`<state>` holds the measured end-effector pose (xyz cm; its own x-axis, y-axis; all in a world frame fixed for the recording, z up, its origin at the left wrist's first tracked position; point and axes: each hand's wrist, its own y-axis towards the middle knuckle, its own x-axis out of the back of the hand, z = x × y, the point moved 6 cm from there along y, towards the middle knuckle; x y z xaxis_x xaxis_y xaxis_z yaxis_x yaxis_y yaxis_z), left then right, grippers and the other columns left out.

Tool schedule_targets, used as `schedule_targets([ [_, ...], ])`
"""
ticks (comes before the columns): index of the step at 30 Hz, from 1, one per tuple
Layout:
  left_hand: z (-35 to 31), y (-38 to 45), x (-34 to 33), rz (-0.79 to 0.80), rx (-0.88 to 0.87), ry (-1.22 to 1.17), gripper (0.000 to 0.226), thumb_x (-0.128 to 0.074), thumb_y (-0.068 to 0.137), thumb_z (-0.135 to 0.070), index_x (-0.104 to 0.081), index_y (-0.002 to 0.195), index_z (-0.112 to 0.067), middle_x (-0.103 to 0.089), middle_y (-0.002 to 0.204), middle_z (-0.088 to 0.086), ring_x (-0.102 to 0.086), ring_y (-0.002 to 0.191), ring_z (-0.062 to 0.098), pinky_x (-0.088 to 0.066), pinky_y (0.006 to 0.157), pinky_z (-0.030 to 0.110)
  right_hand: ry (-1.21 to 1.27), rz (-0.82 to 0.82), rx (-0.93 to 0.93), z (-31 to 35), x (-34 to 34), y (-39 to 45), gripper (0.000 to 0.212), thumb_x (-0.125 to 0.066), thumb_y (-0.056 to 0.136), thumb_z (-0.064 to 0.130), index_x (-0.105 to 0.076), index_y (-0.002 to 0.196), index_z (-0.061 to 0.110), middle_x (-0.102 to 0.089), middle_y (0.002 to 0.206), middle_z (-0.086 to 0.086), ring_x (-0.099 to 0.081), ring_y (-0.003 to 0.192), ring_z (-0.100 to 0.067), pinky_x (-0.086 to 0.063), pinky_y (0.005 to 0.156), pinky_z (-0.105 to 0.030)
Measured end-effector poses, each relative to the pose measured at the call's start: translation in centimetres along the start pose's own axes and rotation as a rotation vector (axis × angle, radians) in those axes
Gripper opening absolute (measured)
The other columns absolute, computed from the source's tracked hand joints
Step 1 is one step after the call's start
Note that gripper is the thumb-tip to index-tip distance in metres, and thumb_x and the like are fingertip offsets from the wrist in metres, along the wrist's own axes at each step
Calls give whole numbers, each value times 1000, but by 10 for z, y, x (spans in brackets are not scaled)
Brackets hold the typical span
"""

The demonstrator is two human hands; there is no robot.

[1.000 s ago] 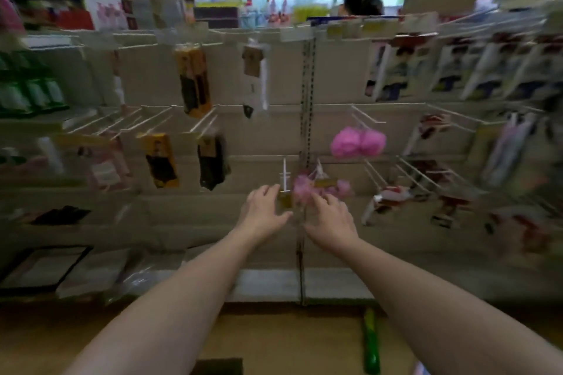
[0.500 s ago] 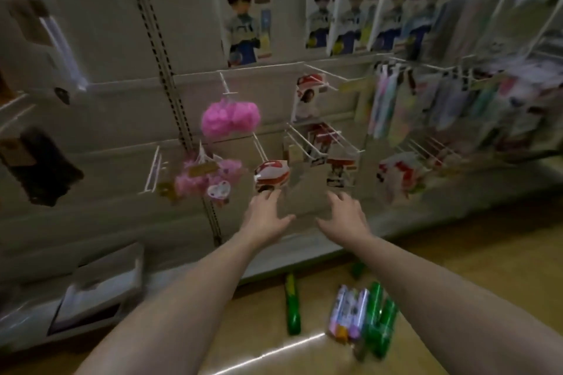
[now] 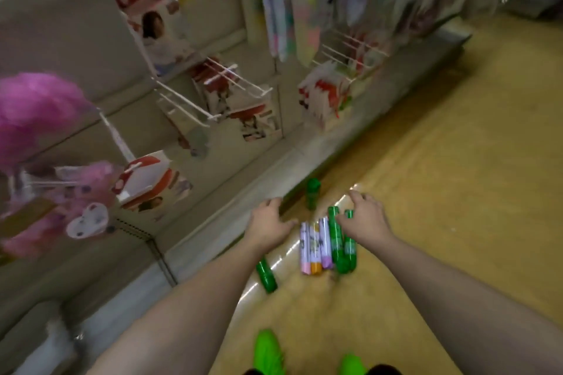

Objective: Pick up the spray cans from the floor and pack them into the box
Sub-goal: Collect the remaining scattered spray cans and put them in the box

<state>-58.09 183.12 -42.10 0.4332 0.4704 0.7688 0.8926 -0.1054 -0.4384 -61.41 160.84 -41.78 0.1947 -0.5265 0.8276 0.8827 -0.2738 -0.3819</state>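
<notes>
A yellow-brown floor point(image 3: 441, 161) fills the right half and is bordered on the left by a beige shelf unit point(image 3: 76, 39) hung w/ blurred packets. 2 pink puffs are seen at the far left: a big one point(image 3: 36, 106) and a smaller one point(image 3: 91, 183) below it.

2 bare forearms are stretched forward from the bottom edge. The left hand point(image 3: 268, 222) is held palm down over the floor by the shelf base, its fingers point(image 3: 286, 224) spread apart and clamped on nothing. The right hand point(image 3: 364, 219) is likewise held palm down, fingers loosely apart; its near edge overlaps the tops of 2 green cans, but contact cannot be told through the blur.

7 cans are counted on the floor, approx. between the hands. 5 lie side by side in a touching row: 3 pale cans point(image 3: 313, 248) (2 w/ lilac caps, 1 w/ an orange cap) and, at their right, 2 green cans point(image 3: 342, 248). 1 more green can point(image 3: 266, 275) lies apart, under the left forearm. 1 green can point(image 3: 313, 196) is seen beyond the row, near the shelf base; upright or lying cannot be told.

2 bright green shoes point(image 3: 269, 350) are seen at the bottom edge. No box is in view.
</notes>
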Motion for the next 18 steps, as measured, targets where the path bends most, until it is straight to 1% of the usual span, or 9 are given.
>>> schedule_targets([
  [3, 1, 39, -55, 75, 0, 12, 76, -66, 85, -52, -42, 148, -16, -47, 148, 11, -44, 136, 28, -37, 111, 33, 45, 28, -128, -53, -35, 24, 65, -65, 87, 45, -46, 143, 18, -52, 132, -17, -49, 124, -38, -40, 101, -38],
  [5, 5, 61, -97, 132, 20, 7, 72, -66, 88, -49, -43, 147, -15, -47, 148, 12, -43, 136, 28, -36, 108, 30, 64, 76, -214, -92, -66, 40, 66, -68, 86, 43, -47, 143, 19, -53, 132, -16, -49, 124, -36, -42, 101, -38],
  [8, 19, 101, -165, 190, 73, -22, 63, -64, 92, -43, -45, 145, -16, -51, 144, 11, -47, 132, 28, -38, 101, 28, 92, 120, -295, -150, -119, 79, 70, -67, 87, 44, -42, 147, 20, -51, 135, -14, -48, 126, -35, -42, 102, -39],
  [10, 32, 133, -214, 193, 87, -31, 61, -63, 92, -43, -46, 144, -17, -52, 143, 10, -49, 130, 28, -40, 99, 28, 112, 143, -340, -191, -158, 114, 73, -66, 87, 45, -39, 150, 20, -50, 139, -14, -46, 129, -35, -41, 105, -39],
  [15, 83, 223, -338, 169, 127, -58, 70, -65, 91, -44, -38, 150, -17, -48, 148, 10, -46, 133, 28, -38, 101, 29, 108, 141, -370, -276, -261, 210, 75, -66, 88, 47, -37, 151, 18, -49, 138, -17, -48, 127, -37, -42, 105, -39],
  [18, 123, 282, -402, 124, 175, -81, 72, -68, 88, -43, -39, 148, -18, -52, 141, 13, -51, 127, 31, -40, 98, 32, 115, 137, -359, -311, -327, 270, 74, -67, 88, 45, -38, 149, 15, -50, 137, -19, -49, 125, -40, -44, 102, -40],
])
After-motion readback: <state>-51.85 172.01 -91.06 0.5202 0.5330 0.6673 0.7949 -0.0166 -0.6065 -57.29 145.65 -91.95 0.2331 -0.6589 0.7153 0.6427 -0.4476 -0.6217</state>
